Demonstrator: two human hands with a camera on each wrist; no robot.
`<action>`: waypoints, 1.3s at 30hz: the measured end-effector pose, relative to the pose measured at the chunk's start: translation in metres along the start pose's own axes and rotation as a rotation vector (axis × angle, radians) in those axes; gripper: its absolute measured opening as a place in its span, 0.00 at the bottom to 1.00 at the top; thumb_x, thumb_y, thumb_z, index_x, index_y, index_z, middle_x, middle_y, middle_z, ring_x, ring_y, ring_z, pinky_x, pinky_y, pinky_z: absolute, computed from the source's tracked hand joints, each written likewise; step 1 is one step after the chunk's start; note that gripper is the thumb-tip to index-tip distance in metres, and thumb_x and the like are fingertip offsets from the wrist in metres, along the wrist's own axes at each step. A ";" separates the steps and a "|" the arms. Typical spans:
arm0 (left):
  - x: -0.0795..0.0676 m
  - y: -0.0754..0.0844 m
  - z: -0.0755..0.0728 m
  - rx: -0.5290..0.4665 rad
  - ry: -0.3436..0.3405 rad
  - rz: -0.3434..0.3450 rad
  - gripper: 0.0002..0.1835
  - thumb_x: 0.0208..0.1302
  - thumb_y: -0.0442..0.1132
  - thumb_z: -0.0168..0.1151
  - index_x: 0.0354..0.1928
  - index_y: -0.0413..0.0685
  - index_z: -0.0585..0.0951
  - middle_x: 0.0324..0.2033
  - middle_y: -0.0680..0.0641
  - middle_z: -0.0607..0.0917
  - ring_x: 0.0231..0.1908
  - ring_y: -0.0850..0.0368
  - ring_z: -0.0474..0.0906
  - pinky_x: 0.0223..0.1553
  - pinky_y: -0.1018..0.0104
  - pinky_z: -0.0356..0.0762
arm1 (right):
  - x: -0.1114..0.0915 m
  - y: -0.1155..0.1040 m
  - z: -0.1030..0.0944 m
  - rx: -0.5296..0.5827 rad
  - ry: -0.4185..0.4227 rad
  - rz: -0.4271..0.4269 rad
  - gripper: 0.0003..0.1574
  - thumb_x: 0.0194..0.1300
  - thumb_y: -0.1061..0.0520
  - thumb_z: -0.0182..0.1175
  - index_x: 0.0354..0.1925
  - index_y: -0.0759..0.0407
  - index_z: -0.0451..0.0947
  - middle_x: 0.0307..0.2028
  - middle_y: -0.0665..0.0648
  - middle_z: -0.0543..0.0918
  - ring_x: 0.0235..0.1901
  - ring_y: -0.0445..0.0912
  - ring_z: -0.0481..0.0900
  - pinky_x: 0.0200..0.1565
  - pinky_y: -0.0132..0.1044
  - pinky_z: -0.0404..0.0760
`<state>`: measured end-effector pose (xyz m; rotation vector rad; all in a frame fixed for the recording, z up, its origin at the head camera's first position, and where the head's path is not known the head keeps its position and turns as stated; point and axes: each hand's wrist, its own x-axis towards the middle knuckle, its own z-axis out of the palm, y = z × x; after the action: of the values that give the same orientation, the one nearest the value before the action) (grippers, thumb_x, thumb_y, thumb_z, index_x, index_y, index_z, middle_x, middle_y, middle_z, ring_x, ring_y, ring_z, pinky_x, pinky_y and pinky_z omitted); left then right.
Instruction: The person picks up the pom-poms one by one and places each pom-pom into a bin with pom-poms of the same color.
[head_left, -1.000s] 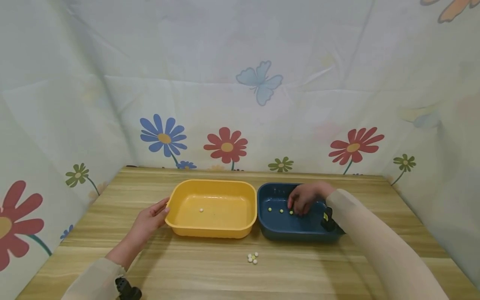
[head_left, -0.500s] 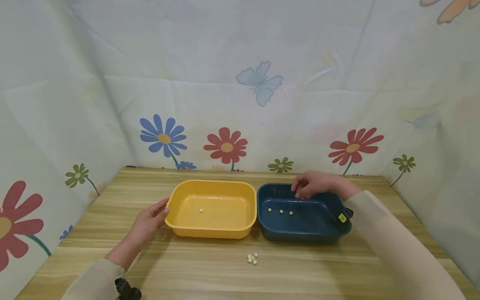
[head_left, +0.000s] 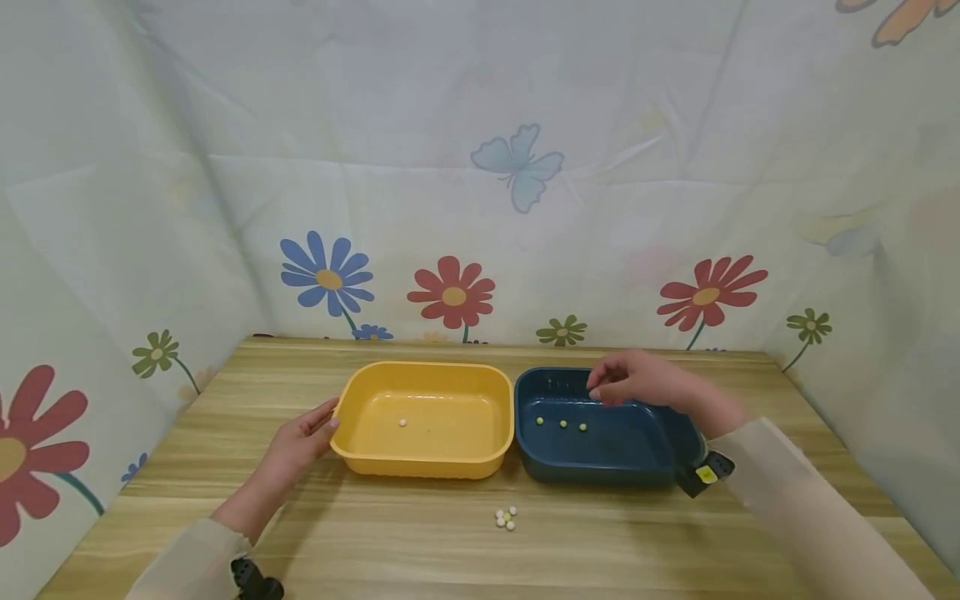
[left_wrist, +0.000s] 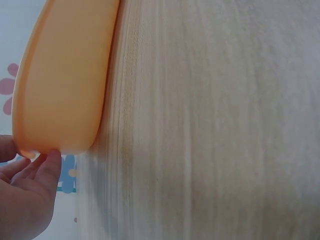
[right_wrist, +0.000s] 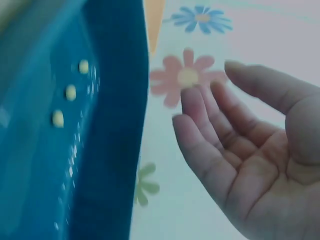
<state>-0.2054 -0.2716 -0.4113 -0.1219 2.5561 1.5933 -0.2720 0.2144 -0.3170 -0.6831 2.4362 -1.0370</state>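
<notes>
My left hand (head_left: 303,437) holds the left end of a yellow plastic basin (head_left: 422,458), fingers and thumb at its rim; the left wrist view shows the thumb against the outer wall. One small white bead (head_left: 402,422) lies inside. Over the far side of the dark blue basin (head_left: 600,475), my right hand (head_left: 637,379) is raised with loosely bent fingers. The right wrist view shows nothing between its fingertips (right_wrist: 187,130) and thumb. Three pale green beads (head_left: 563,424) lie in a row on the blue basin's floor.
The two basins stand side by side on a wood-grain table (head_left: 375,542). A small cluster of several white and yellowish beads (head_left: 506,517) lies on the table in front of them. A flower-printed cloth (head_left: 600,208) hangs behind and at both sides.
My right hand has risen from the blue basin's floor beside the green beads and moved back and slightly right, its fingers loosening. The left hand and both basins stay in place.
</notes>
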 end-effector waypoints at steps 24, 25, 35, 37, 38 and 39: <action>0.000 0.001 0.001 0.025 0.006 -0.001 0.31 0.83 0.41 0.45 0.79 0.35 0.55 0.75 0.30 0.63 0.73 0.39 0.66 0.58 0.76 0.81 | -0.012 -0.026 0.077 0.212 -0.047 -0.080 0.18 0.72 0.57 0.64 0.50 0.71 0.79 0.40 0.65 0.86 0.37 0.44 0.82 0.44 0.31 0.86; 0.000 0.001 0.001 0.023 0.006 -0.001 0.31 0.83 0.41 0.46 0.79 0.35 0.55 0.75 0.30 0.63 0.73 0.40 0.66 0.57 0.77 0.81 | -0.012 -0.026 0.080 0.212 -0.056 -0.082 0.17 0.72 0.57 0.64 0.50 0.71 0.79 0.40 0.66 0.86 0.37 0.44 0.82 0.44 0.31 0.85; 0.001 0.000 0.000 0.014 0.003 -0.001 0.31 0.83 0.41 0.46 0.79 0.35 0.55 0.75 0.30 0.63 0.72 0.41 0.67 0.56 0.79 0.80 | -0.013 -0.027 0.103 0.124 -0.093 -0.117 0.13 0.68 0.59 0.65 0.46 0.68 0.82 0.36 0.59 0.87 0.34 0.38 0.79 0.40 0.25 0.81; 0.000 0.000 0.000 0.013 0.003 0.003 0.31 0.83 0.42 0.46 0.79 0.35 0.55 0.75 0.30 0.63 0.72 0.41 0.67 0.56 0.80 0.80 | -0.013 -0.027 0.107 0.119 -0.091 -0.127 0.13 0.67 0.60 0.65 0.46 0.68 0.83 0.36 0.60 0.87 0.34 0.36 0.78 0.39 0.25 0.80; 0.000 0.000 0.000 0.012 0.002 0.007 0.31 0.83 0.42 0.46 0.79 0.35 0.55 0.75 0.30 0.63 0.72 0.41 0.67 0.56 0.80 0.80 | -0.012 -0.026 0.109 0.116 -0.087 -0.137 0.12 0.67 0.60 0.66 0.45 0.68 0.83 0.36 0.60 0.87 0.33 0.35 0.78 0.38 0.25 0.80; -0.001 0.000 0.000 0.012 0.002 0.009 0.31 0.83 0.42 0.46 0.79 0.35 0.55 0.75 0.30 0.63 0.72 0.41 0.67 0.55 0.81 0.80 | -0.012 -0.026 0.111 0.111 -0.084 -0.147 0.12 0.67 0.60 0.66 0.45 0.68 0.83 0.36 0.59 0.87 0.33 0.34 0.78 0.38 0.25 0.80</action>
<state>-0.2048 -0.2717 -0.4116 -0.1118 2.5710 1.5814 -0.1959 0.1449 -0.3670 -0.8611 2.2659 -1.1659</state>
